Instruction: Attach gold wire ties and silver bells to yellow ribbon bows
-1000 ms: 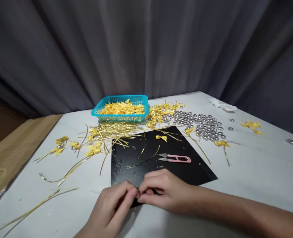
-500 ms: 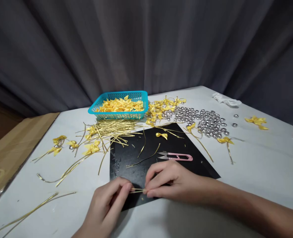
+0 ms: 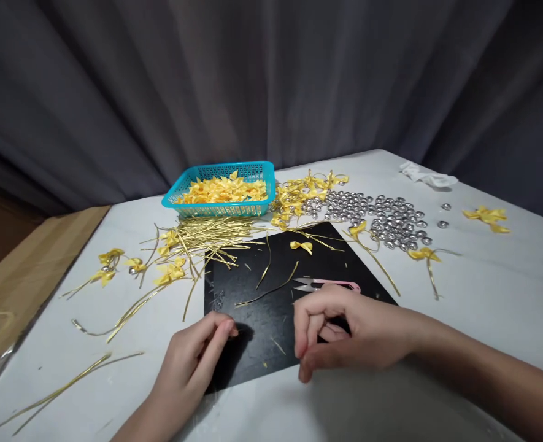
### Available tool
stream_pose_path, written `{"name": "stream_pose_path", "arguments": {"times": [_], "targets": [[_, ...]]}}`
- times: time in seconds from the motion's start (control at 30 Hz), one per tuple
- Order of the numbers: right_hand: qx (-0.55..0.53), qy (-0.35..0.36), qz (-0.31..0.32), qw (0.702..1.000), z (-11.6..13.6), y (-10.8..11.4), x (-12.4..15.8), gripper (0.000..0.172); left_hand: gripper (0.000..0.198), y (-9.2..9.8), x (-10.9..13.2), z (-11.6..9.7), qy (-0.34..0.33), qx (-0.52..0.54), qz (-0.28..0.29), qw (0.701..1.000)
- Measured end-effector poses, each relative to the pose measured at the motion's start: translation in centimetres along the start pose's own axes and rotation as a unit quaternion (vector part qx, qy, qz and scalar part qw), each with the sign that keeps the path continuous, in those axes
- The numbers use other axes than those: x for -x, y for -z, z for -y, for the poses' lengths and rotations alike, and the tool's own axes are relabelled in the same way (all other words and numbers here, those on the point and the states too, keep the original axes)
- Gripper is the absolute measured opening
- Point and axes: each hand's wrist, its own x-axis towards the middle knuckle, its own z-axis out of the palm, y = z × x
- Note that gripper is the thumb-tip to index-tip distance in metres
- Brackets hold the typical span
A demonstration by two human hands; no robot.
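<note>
My left hand point(image 3: 200, 356) is closed in a pinch at the lower left of the black mat point(image 3: 262, 325); what its fingertips hold is too small to make out. Over the mat's right side, my right hand point(image 3: 340, 331) has its thumb and fingers curled together, and anything between them is hidden. Just behind it lie pink-handled snips point(image 3: 305, 285), their handle partly covered. A yellow bow point(image 3: 301, 247) and loose gold ties point(image 3: 271, 296) rest on the mat.
A blue basket point(image 3: 225, 210) of yellow bows stands behind a pile of gold ties point(image 3: 211, 236). Silver beads point(image 3: 397, 221) spread at the back right, near a white cloth point(image 3: 427, 176). Bows with ties point(image 3: 172, 270) lie at left; cardboard point(image 3: 45, 258) is beyond the table.
My hands have moved apart, the right one going right and turning. The gold strands stretched between them no longer show there. The snips' handle is now partly covered, and the view has shifted slightly.
</note>
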Motion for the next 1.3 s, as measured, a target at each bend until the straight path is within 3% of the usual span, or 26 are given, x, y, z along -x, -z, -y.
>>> {"name": "stream_pose_path", "arguments": {"times": [0.13,0.2,0.27,0.3,0.43,0.63,0.8,0.9,1.03,1.13,1.3], "targets": [[0.022,0.013,-0.109,0.994,-0.2,-1.0,-0.8,0.017,0.026,0.0,0.1,-0.4,0.008,0.017,0.001,1.0],[0.004,-0.003,-0.144,0.99,-0.5,-2.0,-1.5,0.032,0.026,-0.1,0.3,-0.7,0.008,0.031,0.0,0.999],[0.01,-0.001,-0.133,0.991,-0.9,-3.2,-2.3,0.051,0.025,-0.3,0.7,-1.2,0.003,0.045,0.008,0.999],[0.034,0.018,-0.122,0.992,-1.1,-3.8,-2.6,0.052,0.024,-0.5,1.0,-1.4,-0.001,0.054,0.011,0.999],[0.098,0.1,-0.084,0.987,-1.6,-4.7,-3.2,0.014,0.023,-1.0,1.9,-2.0,-0.019,0.072,0.007,0.997],[0.122,0.132,-0.016,0.984,-0.9,-2.3,-2.3,0.01,0.021,-0.3,1.6,-0.3,-0.038,0.022,-0.004,0.999],[0.105,0.069,-0.015,0.992,-0.7,-0.7,-1.8,0.02,0.023,0.1,1.2,0.8,-0.043,-0.001,0.029,0.999],[0.071,0.04,-0.003,0.997,-0.6,-0.2,-1.5,0.033,0.02,0.1,1.2,0.9,-0.052,-0.008,0.064,0.997],[-0.005,0.048,0.088,0.995,-0.5,0.1,-1.3,0.022,0.016,-0.1,1.0,0.6,-0.086,-0.031,0.092,0.992],[-0.123,0.045,0.127,0.983,-0.8,0.3,-1.1,0.027,0.014,-0.3,1.0,0.3,-0.149,-0.032,0.117,0.981],[-0.32,0.083,0.047,0.943,-1.3,1.2,-0.1,0.035,0.016,-0.7,1.3,0.0,-0.223,-0.046,0.102,0.968]]}}
